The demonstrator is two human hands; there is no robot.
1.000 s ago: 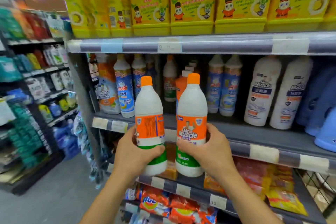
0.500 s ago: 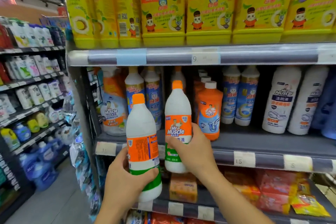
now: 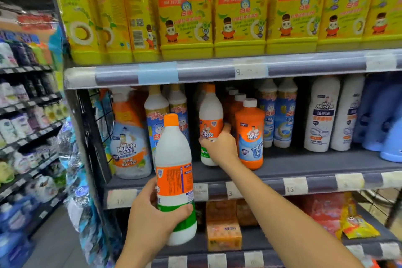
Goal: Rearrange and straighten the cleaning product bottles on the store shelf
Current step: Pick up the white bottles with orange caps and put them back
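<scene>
My left hand [image 3: 152,220] grips a white bottle with an orange cap [image 3: 174,165], back label toward me, held upright in front of the middle shelf's edge [image 3: 272,187]. My right hand [image 3: 220,148] is closed around a second white Mr Muscle bottle [image 3: 210,115], which stands on the middle shelf in the gap between blue-labelled bottles [image 3: 156,119] and an orange drain-cleaner bottle [image 3: 250,132]. Its front label faces outward. My fingers hide its lower part.
A spray bottle [image 3: 128,143] stands at the shelf's left end beside a black wire side panel [image 3: 102,115]. White Mr Muscle bottles [image 3: 322,115] and blue jugs [image 3: 382,115] fill the right. Yellow detergent jugs [image 3: 239,13] line the shelf above; packets lie below.
My right hand has carried its bottle up and back onto the middle shelf, beside the orange bottle. My left hand's bottle stays low in front of the shelf edge. The view has moved closer.
</scene>
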